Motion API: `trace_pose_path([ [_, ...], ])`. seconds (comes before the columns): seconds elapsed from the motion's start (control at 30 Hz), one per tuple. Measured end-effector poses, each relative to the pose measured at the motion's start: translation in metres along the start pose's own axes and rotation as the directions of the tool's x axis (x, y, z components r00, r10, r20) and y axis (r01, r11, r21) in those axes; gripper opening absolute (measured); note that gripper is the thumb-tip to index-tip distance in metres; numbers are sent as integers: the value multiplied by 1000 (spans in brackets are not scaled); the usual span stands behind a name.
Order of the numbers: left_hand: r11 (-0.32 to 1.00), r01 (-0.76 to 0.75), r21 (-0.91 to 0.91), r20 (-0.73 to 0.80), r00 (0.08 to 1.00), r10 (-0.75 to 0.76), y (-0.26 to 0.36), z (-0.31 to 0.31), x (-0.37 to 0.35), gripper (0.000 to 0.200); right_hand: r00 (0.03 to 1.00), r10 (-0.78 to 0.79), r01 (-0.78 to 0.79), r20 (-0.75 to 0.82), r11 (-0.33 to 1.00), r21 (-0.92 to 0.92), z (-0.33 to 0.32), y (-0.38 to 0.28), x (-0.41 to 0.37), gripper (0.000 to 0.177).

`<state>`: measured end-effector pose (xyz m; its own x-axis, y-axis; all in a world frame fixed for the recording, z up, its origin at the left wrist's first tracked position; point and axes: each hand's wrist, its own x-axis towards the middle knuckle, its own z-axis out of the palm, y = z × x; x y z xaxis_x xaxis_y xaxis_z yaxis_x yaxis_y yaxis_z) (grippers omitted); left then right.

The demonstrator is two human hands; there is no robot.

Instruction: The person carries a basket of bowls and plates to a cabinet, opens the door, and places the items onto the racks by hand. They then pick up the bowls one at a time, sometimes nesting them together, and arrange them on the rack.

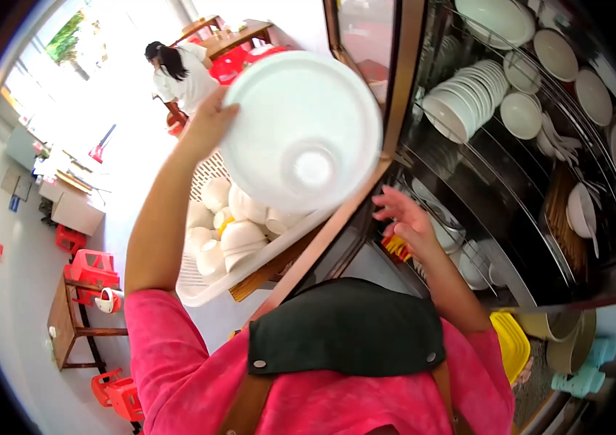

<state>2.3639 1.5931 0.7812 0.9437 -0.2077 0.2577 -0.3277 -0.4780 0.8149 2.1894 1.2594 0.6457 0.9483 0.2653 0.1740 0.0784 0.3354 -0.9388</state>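
My left hand (210, 123) grips the rim of a large white bowl (272, 109), tilted up in front of me. Below it is a white plastic basket (190, 286) with several white cups and bowls (241, 238) in it, and a small yellow item among them. My right hand (411, 221) is at the opening of the dish cabinet (496, 188), fingers apart and slightly curled, with nothing in them. Just behind that hand are some red and yellow sticks or handles (397, 248), partly hidden by it.
On the cabinet racks stand a row of white plates (467, 98), several bowls (522, 114) and spoons (558, 139). The cabinet door frame (404, 72) stands between basket and racks. A yellow basket (509, 341) is at lower right. Red stools (94, 268) and another person (185, 76) are farther left.
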Motion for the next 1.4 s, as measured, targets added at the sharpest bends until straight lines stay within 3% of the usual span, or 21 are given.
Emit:
trace_pose_path([
  [0.1,998,-33,-58,98,994,38,-17,82,-44,41,996,-84,79,14,971,224,-1,33,-21,70],
  [0.13,997,-73,-13,154,985,74,-5,101,-67,42,979,123,-86,-164,972,217,-2,34,-37,66],
  [0.17,993,-118,27,216,970,109,5,115,-92,43,968,139,-93,-210,972,216,-9,36,-58,66],
  [0.23,939,117,-324,387,922,19,-9,124,-118,46,837,371,-347,-402,928,135,-30,38,-99,53],
  [0.3,998,34,-57,214,977,-21,-23,110,-139,48,752,359,-401,-552,915,49,-23,19,-137,42],
  [0.37,1000,0,-3,27,1000,0,-54,95,-149,46,586,485,-626,-649,780,18,-34,24,-170,39],
  [0.4,1000,17,11,-28,999,-16,-65,85,-152,43,578,486,-626,-656,779,26,-45,36,-180,39],
  [0.47,995,87,-41,-88,992,-90,-82,69,-155,40,596,381,-767,-707,531,-361,-73,90,-197,45],
  [0.53,975,156,-157,-89,981,-171,-87,64,-156,37,510,323,-807,-797,500,-314,-98,164,-195,45],
  [0.6,986,139,-88,-102,984,-148,-80,67,-158,37,498,277,-860,-822,282,-426,-103,185,-153,42],
  [0.67,990,129,55,-128,984,-121,-66,71,-158,38,549,173,-820,-818,300,-487,-119,223,-112,41],
  [0.73,986,109,127,-137,986,-91,-51,72,-161,38,621,259,-762,-740,-21,-647,-128,242,-64,43],
  [0.8,976,90,200,-151,987,-60,-45,71,-163,37,380,261,-912,-887,263,-313,-106,212,-14,50],
  [0.9,962,113,247,-167,983,-73,-45,69,-167,37,259,312,-924,-914,354,-141,-111,209,36,52],
  [1.03,936,198,293,-166,974,-154,-51,75,-168,40,322,287,-929,-902,278,-243,-143,232,48,53],
  [1.1,932,161,326,-184,977,-105,-72,77,-167,45,455,348,-762,-820,-324,-560,-231,345,47,53],
  [1.13,923,185,337,-181,975,-129,-74,78,-164,49,585,464,-546,-665,-381,-746,-196,261,45,59],
  [1.17,915,211,344,-183,971,-155,-75,81,-159,53,584,257,-790,-770,-36,-612,-211,281,38,64],
  [1.2,908,241,343,-188,965,-185,-78,83,-156,59,666,201,-735,-718,12,-678,-222,287,35,74],
  [1.23,903,264,338,-182,960,-213,-81,86,-151,65,696,121,-712,-708,248,-657,-222,280,32,84],
  [1.4,810,420,409,-203,907,-368,-89,95,-119,82,654,40,-709,-755,379,-594,-222,284,25,77],
])
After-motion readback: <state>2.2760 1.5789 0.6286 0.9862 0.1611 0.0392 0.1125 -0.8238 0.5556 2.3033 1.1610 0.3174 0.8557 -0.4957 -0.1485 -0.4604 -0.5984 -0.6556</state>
